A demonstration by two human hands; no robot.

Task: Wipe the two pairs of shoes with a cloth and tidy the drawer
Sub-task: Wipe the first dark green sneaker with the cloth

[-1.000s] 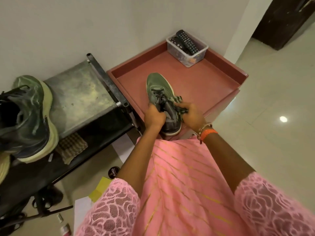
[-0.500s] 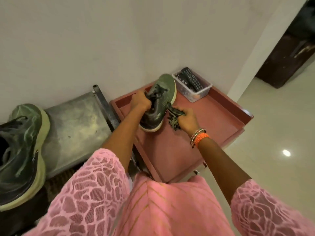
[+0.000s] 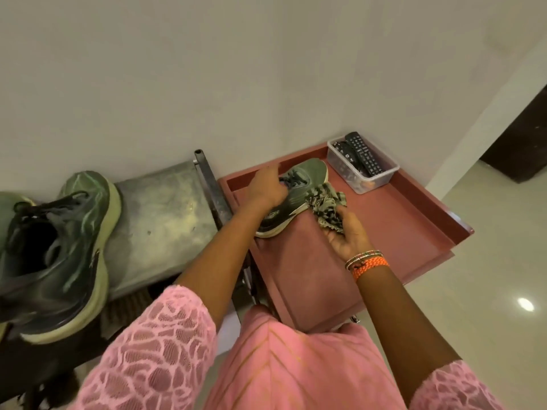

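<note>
Both arms stretched forward over red tray. Right hand palm up, grip curled round crumpled cloth, pressed to shoe side. Left hand clasped over laces of green shoe, tilted on tray. Shoe logo unreadable. Larger shoe on metal bench, left. Beyond, clear tub holding remote.

One head-worn wide-angle camera looks steeply down and forward from close above, the red drawer right of centre, the wall filling the upper frame.
</note>
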